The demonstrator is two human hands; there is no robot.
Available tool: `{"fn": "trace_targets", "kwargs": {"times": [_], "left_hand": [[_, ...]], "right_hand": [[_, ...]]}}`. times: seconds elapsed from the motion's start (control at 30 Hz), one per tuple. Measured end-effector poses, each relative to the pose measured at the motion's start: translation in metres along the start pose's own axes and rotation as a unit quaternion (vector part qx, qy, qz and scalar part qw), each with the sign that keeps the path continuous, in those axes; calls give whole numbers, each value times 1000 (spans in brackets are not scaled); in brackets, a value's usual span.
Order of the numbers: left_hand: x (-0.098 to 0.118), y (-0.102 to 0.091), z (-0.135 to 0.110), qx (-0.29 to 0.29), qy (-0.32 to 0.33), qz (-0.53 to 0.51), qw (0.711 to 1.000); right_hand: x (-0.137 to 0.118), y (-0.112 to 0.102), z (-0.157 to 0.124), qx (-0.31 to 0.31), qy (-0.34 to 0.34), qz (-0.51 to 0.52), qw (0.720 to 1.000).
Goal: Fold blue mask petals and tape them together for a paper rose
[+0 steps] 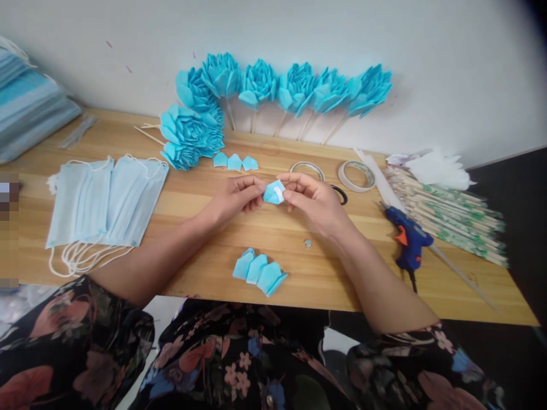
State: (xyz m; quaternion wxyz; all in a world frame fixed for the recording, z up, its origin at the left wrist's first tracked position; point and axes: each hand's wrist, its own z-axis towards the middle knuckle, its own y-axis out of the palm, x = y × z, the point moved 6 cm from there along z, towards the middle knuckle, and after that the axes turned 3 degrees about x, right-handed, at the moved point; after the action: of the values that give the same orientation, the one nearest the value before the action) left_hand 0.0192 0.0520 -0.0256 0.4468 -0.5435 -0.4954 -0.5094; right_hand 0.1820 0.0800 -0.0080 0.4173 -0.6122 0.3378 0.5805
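Small blue folded piece held between both hands, above the table

Left hand [241,196]: thumb and forefinger pinched on the left edge of a folded blue piece [272,193]; the other fingers curled beneath. Right hand [314,199]: thumb and fingers closed on the piece's right side, thumb beside a white patch [279,191] on its face. Piece sits between the two sets of fingertips, over the middle of the wooden table [200,276].

Just beyond the left hand: three small blue petals [235,162] in a row. Nearer the body: a group of larger folded petals [259,270], side by side. Tiny blue scrap [307,244] by the right forearm.

Past the right hand: a thin tape ring [305,164], a black ring [342,195] partly hidden by the hand, a thicker tape roll [371,173]. Further right, a blue glue gun [405,236] with orange trigger, nozzle pointing away from the body; next to it, a pile of sticks in green-printed wrappers [457,219].

Left side: pale blue masks [106,196], overlapping, white loops toward the body. Back: blue flowers on sticks [297,88] stand along the wall; more flower heads [186,128] bunched at the left end.
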Motion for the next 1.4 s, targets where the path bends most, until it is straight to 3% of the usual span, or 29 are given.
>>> {"fn": "trace_targets", "kwargs": {"times": [0.13,0.53,0.83,1.07,1.17,1.27,1.33,1.4], "left_hand": [[-1,3,1,-10,-1,15,1000],[-1,8,-2,-47,-12,60,997],[-5,-3,2,32,-6,-52,998],[-7,-2,3,29,-14,-43,999],[-9,-6,4,54,-20,-54,997],[-9,-7,4,59,-27,-79,995],[-8,-6,4,54,-30,-91,994],[-7,-6,3,54,-32,-103,993]], "right_hand": [[2,-2,2,21,-4,10,1000],[3,-2,1,6,1,4,1000],[9,2,2,-17,-12,-30,999],[9,2,3,-9,-15,-28,999],[-2,-13,3,6,-22,-50,998],[-16,-47,4,90,-57,-123,987],[-24,-67,3,139,-89,-219,962],[-26,-76,3,135,-105,-324,930]]}}
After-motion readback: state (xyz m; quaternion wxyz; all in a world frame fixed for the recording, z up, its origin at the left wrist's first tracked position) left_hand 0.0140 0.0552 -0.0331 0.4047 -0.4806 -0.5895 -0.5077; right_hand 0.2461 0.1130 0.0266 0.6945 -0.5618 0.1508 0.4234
